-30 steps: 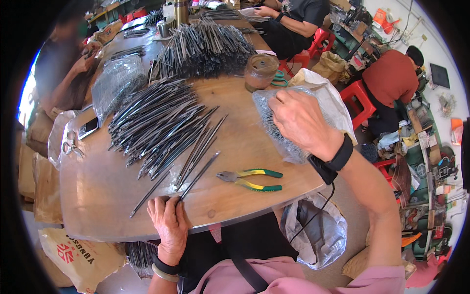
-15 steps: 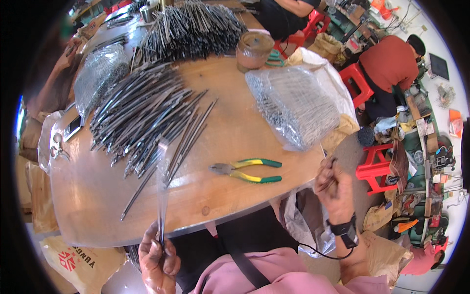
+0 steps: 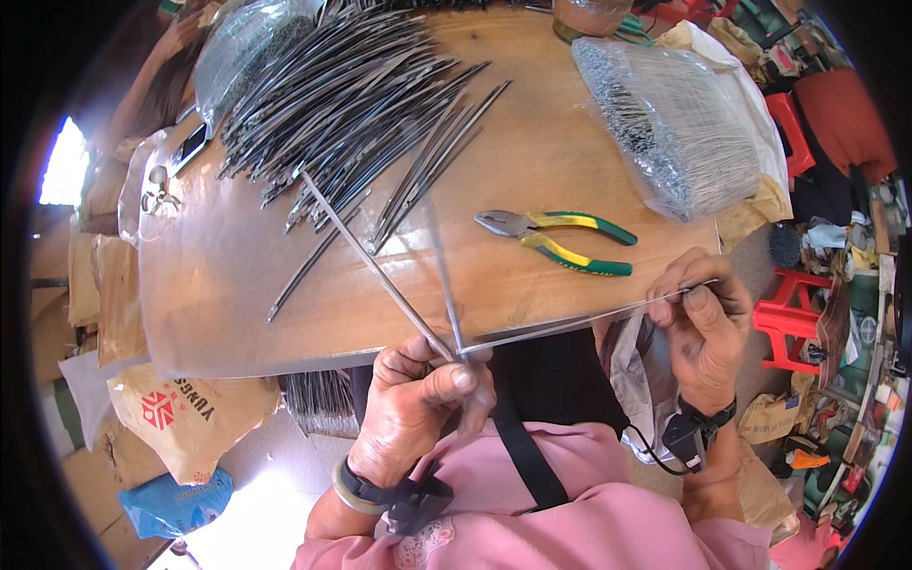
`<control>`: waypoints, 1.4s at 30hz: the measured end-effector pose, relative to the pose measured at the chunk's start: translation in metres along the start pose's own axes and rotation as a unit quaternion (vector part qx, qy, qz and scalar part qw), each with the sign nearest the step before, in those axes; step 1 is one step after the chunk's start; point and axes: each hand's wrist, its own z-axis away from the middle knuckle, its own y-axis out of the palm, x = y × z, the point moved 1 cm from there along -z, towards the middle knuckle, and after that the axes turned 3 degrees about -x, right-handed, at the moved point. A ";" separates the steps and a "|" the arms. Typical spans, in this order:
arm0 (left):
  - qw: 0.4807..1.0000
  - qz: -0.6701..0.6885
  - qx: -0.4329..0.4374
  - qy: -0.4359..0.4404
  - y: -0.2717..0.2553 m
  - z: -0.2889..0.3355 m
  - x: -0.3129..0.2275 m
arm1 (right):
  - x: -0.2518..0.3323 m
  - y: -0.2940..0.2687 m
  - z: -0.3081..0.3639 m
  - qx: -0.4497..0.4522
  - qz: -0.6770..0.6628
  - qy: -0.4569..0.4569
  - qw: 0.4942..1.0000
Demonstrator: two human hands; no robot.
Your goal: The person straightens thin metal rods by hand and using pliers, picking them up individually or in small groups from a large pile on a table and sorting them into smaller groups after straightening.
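Note:
Near the front edge of the wooden table, my left hand [image 3: 418,388] is closed on a long, thin grey rod [image 3: 366,255] that slants up and away to the left. A second, blurred streak rises from the same fingers, so I cannot tell if it is another rod. My right hand [image 3: 705,318] pinches one end of a thin wire [image 3: 570,323]. This wire runs left and reaches the rod's end at my left fingertips. Just beyond the hands lie pliers [image 3: 508,224] with green and yellow handles, untouched.
A pile of dark thin rods [image 3: 342,104] covers the table's far left. A clear bag of thin wires [image 3: 684,133] rests at the right. Scissors [image 3: 159,195] and a phone [image 3: 190,144] sit at the left edge. Red stools [image 3: 790,318] stand on the right.
My left hand has risen and moved right to the table edge, turning the rod. The right hand has come forward, with the wire now stretched to the left hand. The view has shifted.

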 end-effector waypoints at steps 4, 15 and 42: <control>0.980 -0.187 -0.040 0.059 -0.013 0.009 0.005 | 0.010 0.006 -0.009 0.089 0.151 -0.063 0.983; 0.968 -0.250 0.007 -0.019 -0.021 0.006 -0.002 | 0.010 0.031 -0.012 0.180 0.340 -0.076 0.920; 0.956 -0.247 0.067 -0.144 -0.001 -0.011 -0.031 | -0.020 0.078 -0.019 0.382 0.504 -0.251 0.732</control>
